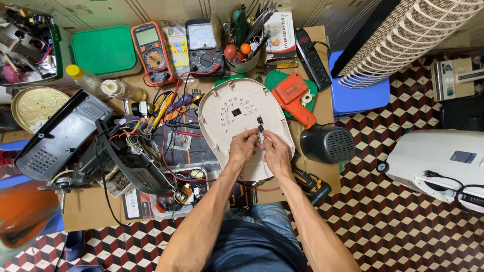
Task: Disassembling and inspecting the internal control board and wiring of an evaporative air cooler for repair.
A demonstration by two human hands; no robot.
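Fingers of the left hand [243, 146] and right hand [276, 149] pinch a small dark connector [260, 132] between them, just above the beige plastic housing [227, 113] beneath. Loosened, it may drop among nearby red wires [171, 151].

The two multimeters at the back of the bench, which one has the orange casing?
The left multimeter, with an orange casing and digital screen. The right multimeter is black with a needle dial.
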